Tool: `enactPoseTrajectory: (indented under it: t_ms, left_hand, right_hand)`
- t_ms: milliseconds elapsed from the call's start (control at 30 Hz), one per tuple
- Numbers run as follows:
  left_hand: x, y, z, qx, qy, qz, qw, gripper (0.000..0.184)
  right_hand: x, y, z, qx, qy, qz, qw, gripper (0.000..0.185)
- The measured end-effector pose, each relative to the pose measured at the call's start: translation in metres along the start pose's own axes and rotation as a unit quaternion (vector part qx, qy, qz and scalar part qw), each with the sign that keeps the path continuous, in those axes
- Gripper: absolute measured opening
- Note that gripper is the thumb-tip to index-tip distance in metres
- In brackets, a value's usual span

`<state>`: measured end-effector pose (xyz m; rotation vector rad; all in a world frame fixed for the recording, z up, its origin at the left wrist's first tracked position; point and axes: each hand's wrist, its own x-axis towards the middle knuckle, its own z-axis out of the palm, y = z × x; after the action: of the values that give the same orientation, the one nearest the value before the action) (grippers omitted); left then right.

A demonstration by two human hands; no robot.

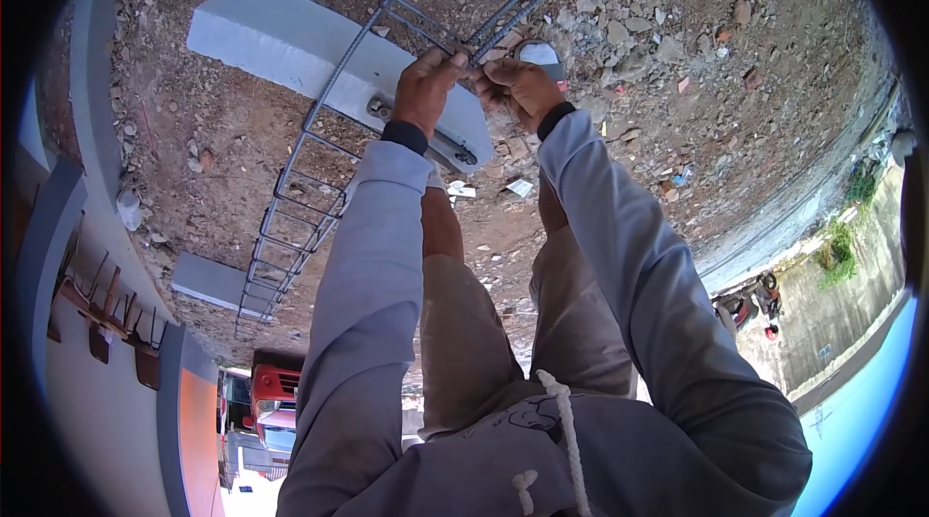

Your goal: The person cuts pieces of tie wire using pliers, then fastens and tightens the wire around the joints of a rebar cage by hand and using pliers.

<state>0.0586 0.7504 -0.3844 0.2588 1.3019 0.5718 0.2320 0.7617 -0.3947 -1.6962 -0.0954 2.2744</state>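
Observation:
A long rebar cage (325, 91) of thin steel bars with cross stirrups curves from the lower left to the top of the view. My left hand (426, 89) is closed, its thumb and fingertips pinching at a stirrup corner of the cage. Close beside it, my right hand (525, 89) has its fingers curled in at the same joint. Whatever lies between the right fingertips is too small to make out. Under the cage is a pale rectangular block (290, 38), and a dark metal piece (379, 108) rests on it near my left wrist.
Rubble and stones (619, 28) cover the dirt ground. A second pale block (218, 280) lies under the cage's far end. A wall (87, 323) runs along the left, with a red vehicle (276, 386) beyond. A concrete kerb (764, 246) borders the right.

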Motion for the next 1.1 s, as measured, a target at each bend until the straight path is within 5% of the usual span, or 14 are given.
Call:
enactPoseTrajectory:
  t_ms: [233, 367, 567, 667, 767, 867, 1100]
  left_hand:
    - [0.001, 0.006, 0.000, -0.001, 0.006, 0.016, 1.000, 0.034]
    - [0.003, 0.003, 0.005, 0.000, 0.017, 0.032, 0.999, 0.039]
    - [0.000, -0.001, -0.001, 0.024, 0.012, -0.009, 1.000, 0.045]
    - [0.003, -0.004, -0.002, 0.033, -0.037, -0.031, 0.998, 0.047]
    - [0.004, -0.002, -0.006, 0.050, -0.064, -0.015, 0.997, 0.048]
    - [-0.001, 0.003, -0.007, 0.075, -0.084, 0.013, 0.994, 0.049]
    - [0.011, 0.005, -0.008, 0.333, -0.060, 0.012, 0.941, 0.041]
  right_hand:
    - [0.029, -0.011, -0.005, -0.227, -0.008, -0.099, 0.969, 0.009]
    - [0.049, -0.002, -0.028, -0.468, -0.097, -0.341, 0.809, 0.002]
    - [0.020, -0.016, 0.003, -0.240, 0.010, -0.113, 0.964, 0.004]
    - [0.010, -0.023, 0.017, -0.252, 0.068, -0.085, 0.962, 0.009]
    - [0.011, -0.010, 0.010, -0.377, 0.037, -0.226, 0.898, 0.010]
    - [-0.007, -0.010, 0.021, -0.221, 0.083, -0.112, 0.965, 0.013]
    - [-0.015, -0.034, 0.021, -0.387, 0.040, -0.085, 0.917, 0.022]
